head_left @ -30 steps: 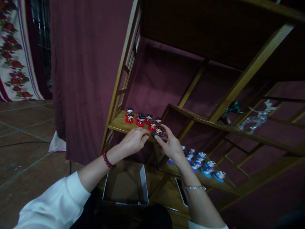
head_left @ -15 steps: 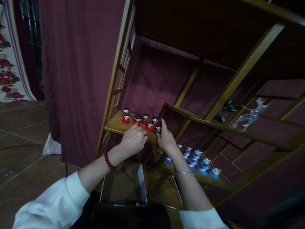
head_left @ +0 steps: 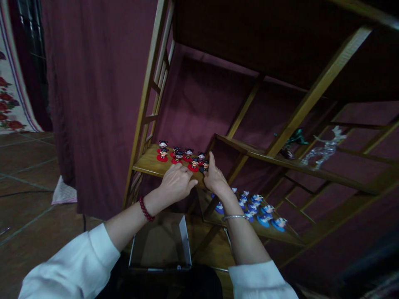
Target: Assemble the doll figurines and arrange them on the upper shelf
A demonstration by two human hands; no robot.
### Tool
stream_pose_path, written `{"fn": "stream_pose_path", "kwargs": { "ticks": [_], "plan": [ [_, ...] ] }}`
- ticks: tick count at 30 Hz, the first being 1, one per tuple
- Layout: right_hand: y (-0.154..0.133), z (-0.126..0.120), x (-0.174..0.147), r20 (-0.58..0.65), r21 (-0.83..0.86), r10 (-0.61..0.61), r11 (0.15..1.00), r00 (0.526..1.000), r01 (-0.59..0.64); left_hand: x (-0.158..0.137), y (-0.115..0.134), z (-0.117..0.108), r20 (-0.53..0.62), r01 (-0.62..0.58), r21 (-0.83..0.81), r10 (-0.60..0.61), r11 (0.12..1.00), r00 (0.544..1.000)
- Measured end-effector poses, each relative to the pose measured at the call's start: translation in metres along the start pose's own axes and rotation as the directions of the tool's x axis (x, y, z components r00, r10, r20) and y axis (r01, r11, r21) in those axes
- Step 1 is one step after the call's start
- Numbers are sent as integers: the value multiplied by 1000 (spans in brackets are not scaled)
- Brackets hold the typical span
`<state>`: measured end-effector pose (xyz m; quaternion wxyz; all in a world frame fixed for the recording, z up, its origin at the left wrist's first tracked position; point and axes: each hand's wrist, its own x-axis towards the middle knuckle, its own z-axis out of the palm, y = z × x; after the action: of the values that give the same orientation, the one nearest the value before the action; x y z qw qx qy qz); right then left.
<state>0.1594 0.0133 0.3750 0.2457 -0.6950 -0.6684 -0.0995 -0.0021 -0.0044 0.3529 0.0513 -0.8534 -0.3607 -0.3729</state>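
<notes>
Small figurines with black hair on round bases stand in two rows on a wooden shelf; most bases are red. My left hand is at the shelf's front edge, just before a red-based figurine. Its thumb sticks out to the right; its fingertips are partly hidden, and I see nothing held. My right hand is beside the rightmost front figurine, which has a dark base. Its fingers stretch up along that figurine's right side, with the thumb low near the base. Another front figurine stands between the hands.
An open cardboard box sits below my hands. Several blue and white figurines stand on a lower shelf at right. A clear deer ornament and a green ornament are on another shelf. A maroon curtain hangs at left.
My left thumb has spread away from its fingers. My right hand stays beside the end figurine. The whole view has shifted slightly; the figurines keep their arrangement.
</notes>
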Motion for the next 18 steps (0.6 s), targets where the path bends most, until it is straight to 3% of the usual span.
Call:
{"fn": "stream_pose_path", "kwargs": {
  "ticks": [18],
  "plan": [
    [-12, -8, 1, 53, -67, 50, 997, 997, -47, 2, -3, 1, 25, 5, 38, -6, 999, 1000]
  ]
}}
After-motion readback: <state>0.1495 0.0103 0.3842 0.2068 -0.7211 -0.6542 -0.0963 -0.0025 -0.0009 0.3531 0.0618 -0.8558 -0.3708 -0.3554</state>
